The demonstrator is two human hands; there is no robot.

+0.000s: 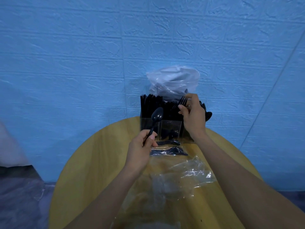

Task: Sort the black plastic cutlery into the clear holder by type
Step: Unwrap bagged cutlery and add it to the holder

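Note:
A clear holder (170,128) with several compartments stands at the far edge of the round table, packed with upright black cutlery. My left hand (140,149) grips the handle of a black spoon (156,115), bowl up, in front of the holder's left compartment. My right hand (194,116) pinches a black fork (182,101), tines up, above the holder's right side. Two wrapped black cutlery pieces (168,148) lie on the table just before the holder.
The yellow wooden table (92,162) is small and round. Crumpled clear plastic wrap (186,176) lies in front of me. A clear plastic bag (173,81) leans behind the holder against the blue wall (82,63).

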